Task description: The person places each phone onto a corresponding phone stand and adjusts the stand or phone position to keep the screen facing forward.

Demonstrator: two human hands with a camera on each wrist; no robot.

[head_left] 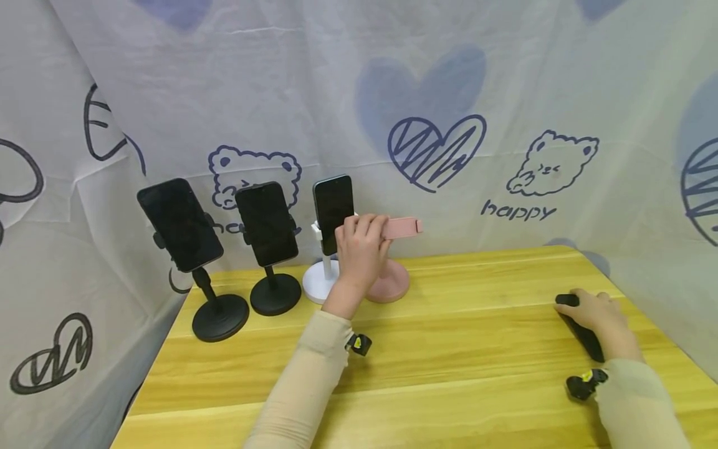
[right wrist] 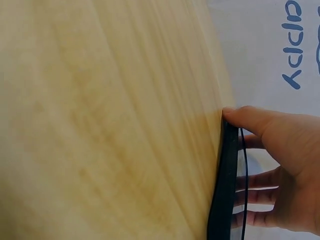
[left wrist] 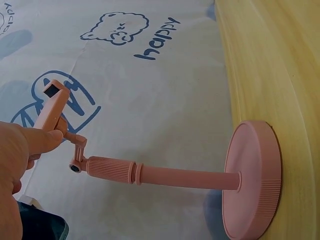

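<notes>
My left hand [head_left: 361,246] grips the clamp of a pink phone stand [head_left: 392,284], its thumb pressing near the clamp's hinge in the left wrist view. That clamp holds no phone, and the stand's round base [left wrist: 252,185] stands on the table. At the far right, my right hand [head_left: 606,321] holds a slim black phone [right wrist: 222,185] seen nearly edge-on. The thumb lies on its near edge, with the fingers on the other side. Close by the left hand, a phone [head_left: 335,209] sits in a white stand [head_left: 316,284], partly hidden by the hand.
Farther left, two black stands [head_left: 220,318] [head_left: 275,294] hold dark phones [head_left: 181,224] [head_left: 267,223] upright and tilted. They stand in a row along the back of the wooden table [head_left: 449,362]. A printed cloth [head_left: 325,93] hangs behind and at the sides.
</notes>
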